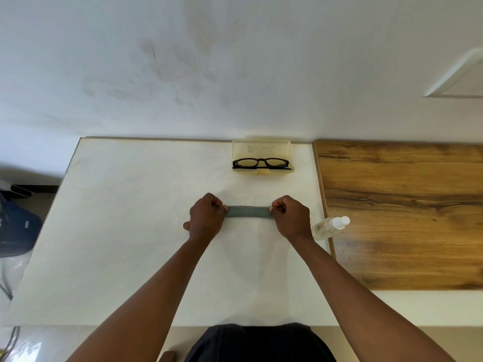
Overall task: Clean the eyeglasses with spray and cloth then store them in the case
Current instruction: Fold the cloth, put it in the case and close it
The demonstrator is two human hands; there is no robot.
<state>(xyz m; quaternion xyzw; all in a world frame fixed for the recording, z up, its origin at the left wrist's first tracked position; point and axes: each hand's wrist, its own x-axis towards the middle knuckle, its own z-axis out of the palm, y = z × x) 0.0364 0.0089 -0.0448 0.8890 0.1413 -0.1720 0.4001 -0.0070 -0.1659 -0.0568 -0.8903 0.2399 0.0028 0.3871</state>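
Observation:
A grey-green cloth is folded into a narrow strip on the white table. My left hand pinches its left end and my right hand pinches its right end. Black-framed eyeglasses lie folded in the open, translucent yellowish case at the table's far edge, beyond my hands. Its lid stands up against the wall. A clear spray bottle with a white cap lies on its side just right of my right hand.
A wood-grain board adjoins the white table on the right; the bottle rests at the seam. A white wall rises directly behind the case. Dark bags and cables sit on the floor at the left.

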